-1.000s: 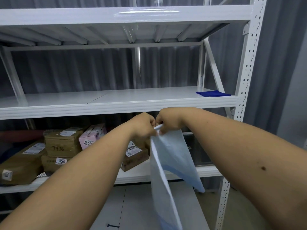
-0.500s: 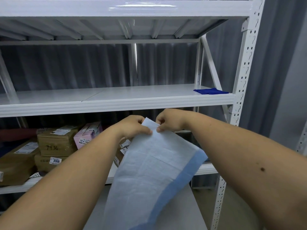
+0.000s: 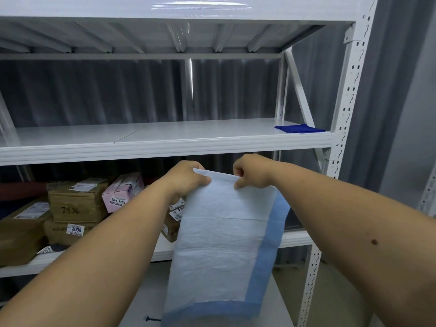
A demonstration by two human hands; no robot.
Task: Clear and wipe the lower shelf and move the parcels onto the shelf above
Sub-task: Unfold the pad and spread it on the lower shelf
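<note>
Both arms reach forward. Left hand (image 3: pixel 186 179) and right hand (image 3: pixel 251 172) each pinch the top edge of a pale sheet (image 3: pixel 224 244) with a blue border, which hangs down in front of the rack. Behind it, lower shelf (image 3: pixel 165 250) holds the parcels: stacked brown boxes (image 3: pixel 73 213), a pink box (image 3: pixel 123 192), another box (image 3: pixel 173 223) partly hidden by the sheet. Shelf above (image 3: pixel 165 142) carries only a folded blue cloth (image 3: pixel 299 128) at its right end.
</note>
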